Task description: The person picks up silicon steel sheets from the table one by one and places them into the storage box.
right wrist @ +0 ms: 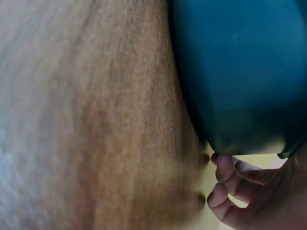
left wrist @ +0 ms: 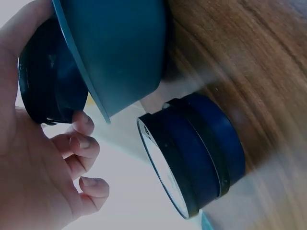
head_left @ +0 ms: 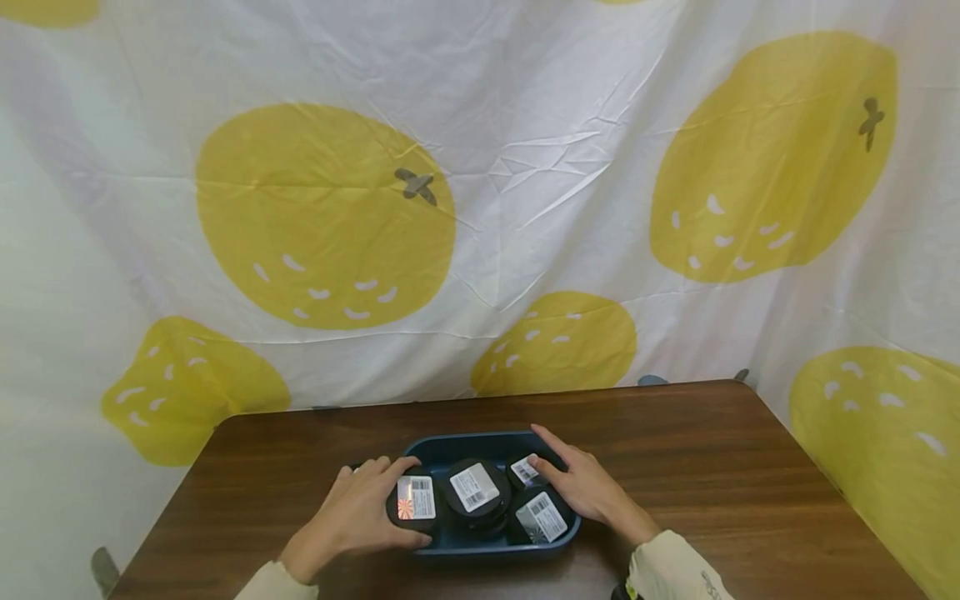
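A dark blue bin [head_left: 450, 550] stands on the table with several round black containers in it, white labels facing up. My left hand [head_left: 360, 512] grips one labelled black container [head_left: 416, 497] at the bin's left end, thumb at the near side and fingers at the far side. In the left wrist view this dark container [left wrist: 53, 72] overlaps the bin's rim. My right hand [head_left: 592, 487] holds the bin's right end, thumb reaching inside over a small container's label [head_left: 525, 471]. The right wrist view shows fingers [right wrist: 225, 170] bent beside the bin's outer wall [right wrist: 240, 72].
Outside the bin, a dark blue round piece with black bands [left wrist: 192, 153] rests on the wooden table [head_left: 712, 467]; my left hand mostly hides it in the head view. Behind the table hangs a white cloth [head_left: 525, 225] printed with yellow lemons.
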